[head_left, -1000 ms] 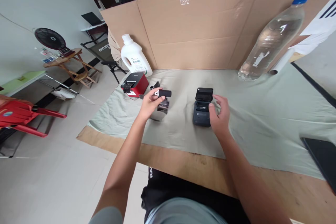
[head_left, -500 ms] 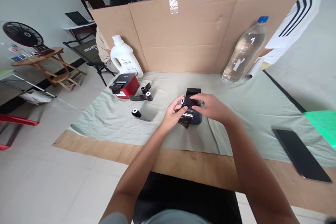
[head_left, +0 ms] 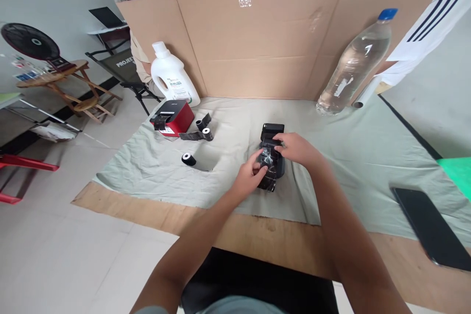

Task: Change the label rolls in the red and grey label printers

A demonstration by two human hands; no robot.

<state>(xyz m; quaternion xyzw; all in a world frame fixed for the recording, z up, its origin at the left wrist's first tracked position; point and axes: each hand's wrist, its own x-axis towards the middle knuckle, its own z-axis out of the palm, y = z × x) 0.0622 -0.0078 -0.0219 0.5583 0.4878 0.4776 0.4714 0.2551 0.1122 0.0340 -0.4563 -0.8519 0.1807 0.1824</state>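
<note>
A small dark label printer (head_left: pixel 273 132) with its lid up sits mid-table on the pale green cloth (head_left: pixel 342 157). Over it lies a roll with a loose shiny black strip (head_left: pixel 268 172), held by both hands. My left hand (head_left: pixel 249 179) pinches the strip's left side. My right hand (head_left: pixel 296 148) grips the roll from the right, over the printer's open bay. Another small roll (head_left: pixel 188 159) lies on the cloth to the left.
A red printer (head_left: pixel 172 117) and two more rolls (head_left: pixel 204 127) lie at the back left by a white jug (head_left: pixel 172 76). A tilted clear bottle (head_left: pixel 352 65) leans on the cardboard wall (head_left: pixel 272 39). A dark phone (head_left: pixel 430 228) lies front right. A person's striped sleeve (head_left: pixel 427 29) shows far right.
My left hand carried the roll from the left of the table over to the dark printer. My right hand joined it, and both have lowered the roll onto the printer's open bay.
</note>
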